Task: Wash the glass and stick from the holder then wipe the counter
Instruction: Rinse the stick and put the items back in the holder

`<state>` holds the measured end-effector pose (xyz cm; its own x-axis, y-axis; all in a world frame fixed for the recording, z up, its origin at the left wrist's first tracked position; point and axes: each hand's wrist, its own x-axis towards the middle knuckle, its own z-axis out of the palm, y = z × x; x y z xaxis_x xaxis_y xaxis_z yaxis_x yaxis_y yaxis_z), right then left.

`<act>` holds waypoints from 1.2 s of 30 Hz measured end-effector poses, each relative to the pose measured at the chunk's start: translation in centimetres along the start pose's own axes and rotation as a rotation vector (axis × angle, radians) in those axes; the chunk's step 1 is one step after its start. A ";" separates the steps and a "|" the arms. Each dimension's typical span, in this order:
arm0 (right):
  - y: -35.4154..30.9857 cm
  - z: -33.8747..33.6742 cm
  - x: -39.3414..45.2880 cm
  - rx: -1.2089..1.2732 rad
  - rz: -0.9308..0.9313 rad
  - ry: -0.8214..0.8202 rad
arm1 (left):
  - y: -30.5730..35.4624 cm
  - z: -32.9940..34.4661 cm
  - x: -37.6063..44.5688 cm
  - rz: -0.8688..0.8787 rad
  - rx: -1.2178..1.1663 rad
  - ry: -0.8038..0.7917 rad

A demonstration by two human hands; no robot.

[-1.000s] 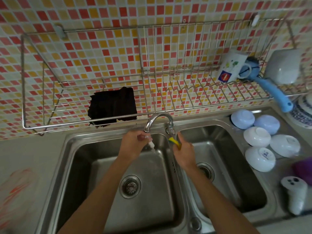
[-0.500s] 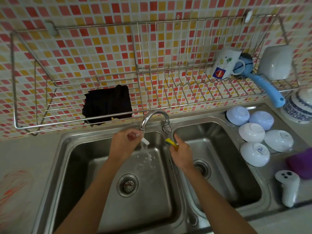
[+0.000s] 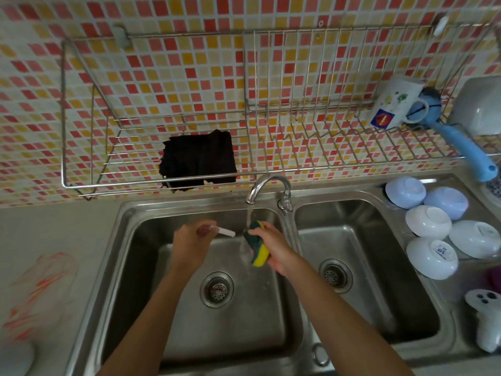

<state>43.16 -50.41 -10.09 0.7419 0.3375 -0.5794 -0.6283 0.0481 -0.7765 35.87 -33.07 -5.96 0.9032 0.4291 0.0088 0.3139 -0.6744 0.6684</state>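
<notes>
Wall of small red, orange and cream mosaic tiles (image 3: 168, 77) across the whole back. Long chrome wire dish rack (image 3: 271, 115) fixed to it, carrying a crumpled black cloth (image 3: 199, 158) left of centre, a white printed mug (image 3: 393, 104) lying on its side at right, and a blue-handled brush (image 3: 466, 147) just beside the mug. Grey counter (image 3: 54, 234) at left, with a clear plastic bag printed in orange-red (image 3: 38, 289) lying on it, blurred. Stainless steel double sink (image 3: 292, 316) below the rack; left basin (image 3: 151, 280) under both hands, round metal drain strainer (image 3: 217, 290) at its floor. Curved chrome tap (image 3: 267, 185) at the divider, spout over the left basin, thin stream of water (image 3: 248, 221) running. Five upturned bowls on the sink's right drainboard, two pale blue (image 3: 405, 192) behind, three white (image 3: 431, 257) in front, crowded together. White plastic handheld device with dark buttons (image 3: 485, 321) at lower right edge.

Left hand (image 3: 193, 242) over the left basin, fingers curled closed around a short white stick (image 3: 223, 231); stick end pointing right toward the stream, just short of it. Right hand (image 3: 273, 246) near the divider, fingers clamped on a yellow sponge with dark green scouring face (image 3: 257, 245), held upright against the stream. Sponge and stick near, not touching. Glass not identifiable.
</notes>
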 end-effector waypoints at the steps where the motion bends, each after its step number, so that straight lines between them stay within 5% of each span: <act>1: 0.0 0.4 0.2 -0.006 -0.005 -0.041 | -0.7 -0.3 -0.2 -0.019 0.003 0.006; 5: -0.7 1.8 0.5 0.034 -0.038 -0.141 | -2.7 -1.7 -0.8 -0.072 -0.043 0.048; 14: -0.5 2.5 1.1 -0.356 -0.169 -0.040 | -3.5 -2.1 -1.4 -0.088 -0.057 0.030; 22: -1.0 2.1 1.0 -0.370 -0.135 -0.001 | -2.7 -1.0 -0.8 -0.077 -0.079 -0.006; 29: -2.4 -0.7 3.7 -0.390 -0.250 0.257 | -2.1 -0.6 -0.3 -0.089 -0.068 -0.032; 36: -3.5 -3.9 5.7 -0.615 -0.323 0.289 | -1.7 0.1 -0.4 -0.105 -0.103 -0.042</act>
<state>50.51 -52.29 -11.69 0.9523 0.1315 -0.2754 -0.1875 -0.4596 -0.8681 34.99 -32.23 -7.18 0.8793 0.4667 -0.0952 0.3774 -0.5606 0.7371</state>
